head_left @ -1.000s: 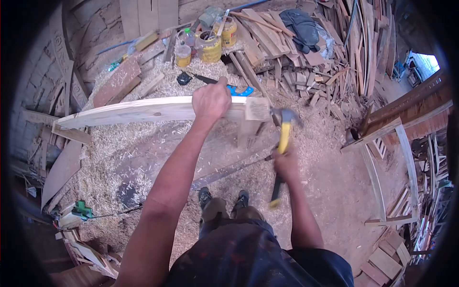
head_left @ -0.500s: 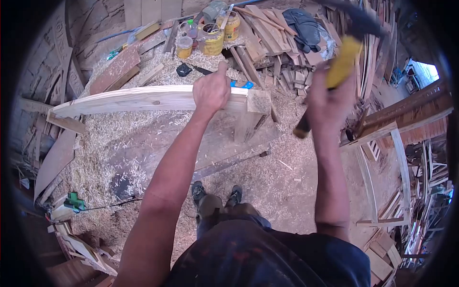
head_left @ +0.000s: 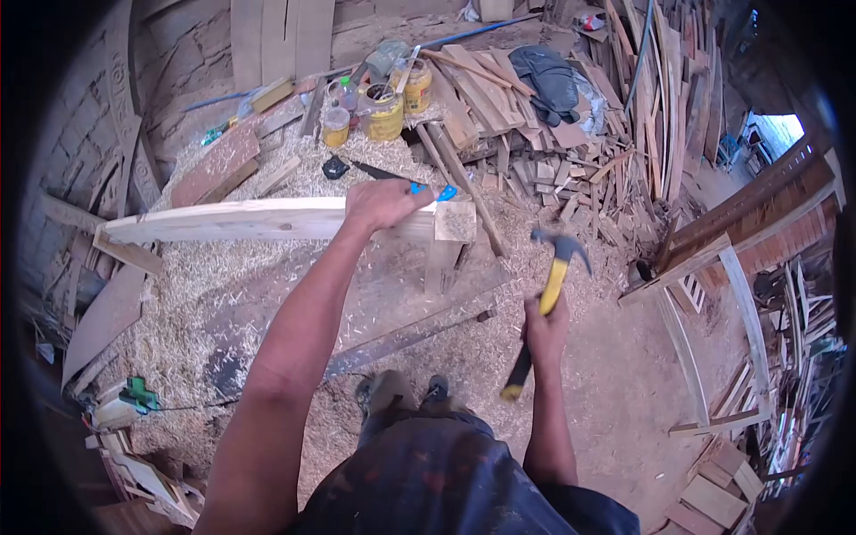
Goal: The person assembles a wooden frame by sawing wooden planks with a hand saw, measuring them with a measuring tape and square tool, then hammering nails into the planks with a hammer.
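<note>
My left hand (head_left: 382,203) grips the top of a curved pale wooden beam (head_left: 250,218) near its right end, fingers wrapped over it. At that end the beam meets a square block (head_left: 456,220) atop a short leg. My right hand (head_left: 546,330) is closed round the handle of a claw hammer (head_left: 555,275), held low to the right of the beam with its head up and apart from the wood. Just behind my left hand lies a saw with a blue handle (head_left: 448,193), partly hidden. A black tape measure (head_left: 335,168) rests on the shavings beyond the beam.
Yellow tubs (head_left: 383,114) stand at the back among shavings. Heaped wood offcuts (head_left: 571,183) and a dark cloth (head_left: 544,82) lie at back right. Wooden frames (head_left: 727,330) stand on the right. A green tool (head_left: 138,395) sits at lower left, with a board (head_left: 357,285) under the beam.
My right hand has dropped from high up at the right to low beside the beam, still holding the hammer. My left hand stays on the beam, its thumb now pointing right. The view has shifted.
</note>
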A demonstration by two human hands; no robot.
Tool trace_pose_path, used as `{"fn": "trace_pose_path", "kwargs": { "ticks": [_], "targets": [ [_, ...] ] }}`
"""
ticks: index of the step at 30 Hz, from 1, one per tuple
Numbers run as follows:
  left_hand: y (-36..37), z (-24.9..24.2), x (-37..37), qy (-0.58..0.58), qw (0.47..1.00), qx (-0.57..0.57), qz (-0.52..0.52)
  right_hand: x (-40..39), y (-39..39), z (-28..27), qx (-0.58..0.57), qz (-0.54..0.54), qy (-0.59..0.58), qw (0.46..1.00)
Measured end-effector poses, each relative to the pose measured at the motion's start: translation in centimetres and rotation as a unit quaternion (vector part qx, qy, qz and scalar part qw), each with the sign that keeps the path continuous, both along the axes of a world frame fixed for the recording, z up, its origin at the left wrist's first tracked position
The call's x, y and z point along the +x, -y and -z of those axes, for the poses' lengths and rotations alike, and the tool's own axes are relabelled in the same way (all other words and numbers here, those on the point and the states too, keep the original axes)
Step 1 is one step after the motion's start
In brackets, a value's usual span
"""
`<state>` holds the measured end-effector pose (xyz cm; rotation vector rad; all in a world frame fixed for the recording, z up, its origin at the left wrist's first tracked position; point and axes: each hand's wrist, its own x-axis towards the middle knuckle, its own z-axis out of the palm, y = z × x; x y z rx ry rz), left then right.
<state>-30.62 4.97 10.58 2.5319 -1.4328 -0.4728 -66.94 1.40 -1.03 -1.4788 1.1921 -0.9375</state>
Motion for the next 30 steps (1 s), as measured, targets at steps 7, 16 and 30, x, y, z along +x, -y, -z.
{"fn": "trace_pose_path", "kwargs": {
  "ticks": [7, 16, 30],
  "targets": [
    [0.9, 1.0, 0.6, 0.034, 0.998, 0.039, 0.021, -7.9, -6.1, 10.9, 0.214, 0.067, -0.058, 0.973],
    [0.1, -1.2, -0.2, -0.003, 0.998, 0.055, 0.033, -4.0, -5.6, 12.5, 0.268, 0.053, -0.113, 0.955],
    [0.8, -0.5, 0.2, 0.029, 0.997, -0.071, 0.017, 9.8, 8.0, 16.8, -0.058, -0.016, -0.346, 0.936]
  ]
}}
